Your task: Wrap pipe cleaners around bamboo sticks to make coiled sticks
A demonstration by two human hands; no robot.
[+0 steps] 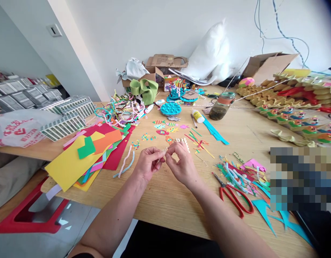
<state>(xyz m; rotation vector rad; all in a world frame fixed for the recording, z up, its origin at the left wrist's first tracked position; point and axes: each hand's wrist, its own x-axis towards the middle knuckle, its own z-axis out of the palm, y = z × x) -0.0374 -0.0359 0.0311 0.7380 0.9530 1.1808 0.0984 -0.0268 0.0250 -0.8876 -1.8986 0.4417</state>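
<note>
Over the middle of the table, my left hand [148, 162] and my right hand [182, 162] meet fingertip to fingertip, both pinched. Something small and pale seems to be between them, too small to make out. Just beyond my right hand lie white spiral-shaped pieces [185, 140], partly covered by it. Several paper fish, among them a red fish [162, 132] and an orange fish [169, 139], lie flat past my fingers. Left of my left hand are a pink strip [124, 162] and a blue fuzzy strip [128, 165], with small coloured paper dots [135, 144] nearby.
Coloured paper sheets [71, 168] are piled at left. Red-handled scissors [235, 200] lie at right beside paper scraps [243, 175]. Farther back stand a glue bottle [198, 116], a glass jar [221, 106] and a blue bumpy disc [171, 109]. Egg trays [267, 95] fill the back right.
</note>
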